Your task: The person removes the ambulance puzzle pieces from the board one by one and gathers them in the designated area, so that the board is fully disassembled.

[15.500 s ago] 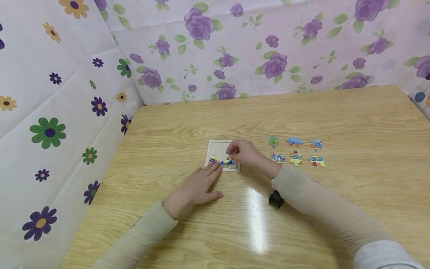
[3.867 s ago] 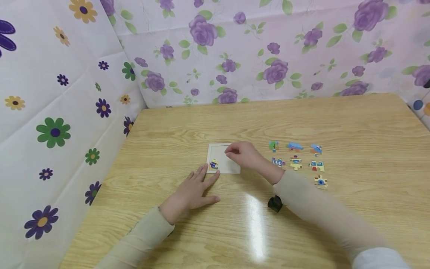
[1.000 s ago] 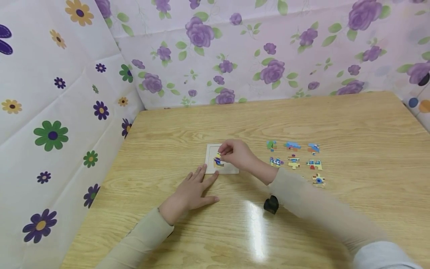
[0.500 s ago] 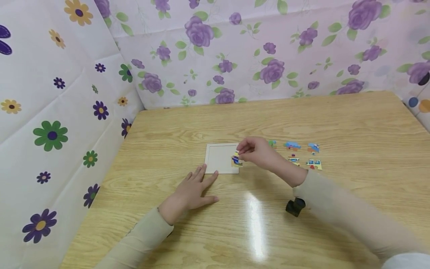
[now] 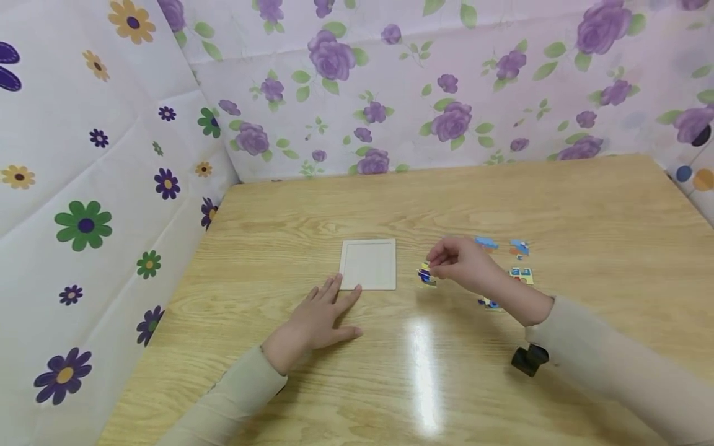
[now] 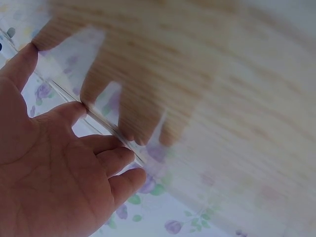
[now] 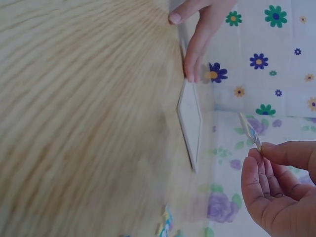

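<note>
My right hand (image 5: 465, 265) pinches a yellow and purple puzzle piece (image 5: 426, 275) between thumb and fingers, above the table to the right of the frame. In the right wrist view the same puzzle piece (image 7: 250, 129) is seen nearly edge-on, held up off the wood. My left hand (image 5: 318, 316) lies flat with spread fingers, fingertips right at the near left edge of the white puzzle frame (image 5: 393, 266). No pieces lie inside that frame. In the left wrist view the left hand (image 6: 59, 168) shows its palm side, its fingers mirrored in the glossy tabletop.
Several puzzle pieces lie right of the frame, among them a blue one (image 5: 486, 243), a blue and orange one (image 5: 520, 248) and a yellow one with windows (image 5: 522, 274). My right arm hides others. A black device (image 5: 530, 359) is at the right wrist.
The right hand has lifted the yellow and purple piece out of the frame and carried it right. Earlier, other pieces also lay in the frame. The left hand has barely moved lately.
</note>
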The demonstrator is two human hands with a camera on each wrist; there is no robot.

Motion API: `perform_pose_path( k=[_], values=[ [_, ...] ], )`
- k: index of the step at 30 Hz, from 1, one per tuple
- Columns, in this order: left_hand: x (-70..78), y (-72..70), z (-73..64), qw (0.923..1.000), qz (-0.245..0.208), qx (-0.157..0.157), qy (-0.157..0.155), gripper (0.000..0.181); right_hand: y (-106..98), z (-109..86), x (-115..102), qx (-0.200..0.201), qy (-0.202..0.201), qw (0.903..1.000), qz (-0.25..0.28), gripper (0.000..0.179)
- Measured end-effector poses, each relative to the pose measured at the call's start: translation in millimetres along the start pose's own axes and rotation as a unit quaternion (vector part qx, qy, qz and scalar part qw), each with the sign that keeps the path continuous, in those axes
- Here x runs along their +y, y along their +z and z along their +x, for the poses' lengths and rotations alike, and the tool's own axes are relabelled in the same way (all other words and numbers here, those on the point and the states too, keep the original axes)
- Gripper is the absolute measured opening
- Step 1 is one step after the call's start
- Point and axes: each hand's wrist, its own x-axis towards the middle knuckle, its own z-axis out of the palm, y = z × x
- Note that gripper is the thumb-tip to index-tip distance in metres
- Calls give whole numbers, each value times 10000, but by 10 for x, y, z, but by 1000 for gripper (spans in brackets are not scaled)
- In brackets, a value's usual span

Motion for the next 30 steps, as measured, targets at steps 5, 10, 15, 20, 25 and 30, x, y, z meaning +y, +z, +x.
perform_pose_path(
  k=[5, 10, 15, 20, 25, 30],
  values=[
    [8, 5, 0, 10000, 13, -4, 25, 79, -58, -117, 139, 39, 113, 9999, -65, 15],
    [14, -7, -18, 10000, 8, -19, -18, 79, -90, -180, 247, 80, 122, 9997, -182, 12],
    [12, -21, -26, 10000, -32, 29, -13, 79, -109, -209, 325, 156, 336, 9983, -439, 9],
    [8, -23, -24, 10000, -40, 42, -7, 79, -115, -224, 393, 121, 622, 9966, -528, 9],
    [6, -14, -19, 10000, -53, 22, -9, 79, -111, -218, 453, 113, 666, 9951, -725, 6],
    [17, -15, -23, 10000, -89, 32, 1, 79, -110, -209, 483, 117, 611, 9941, -889, 5]
  ],
)
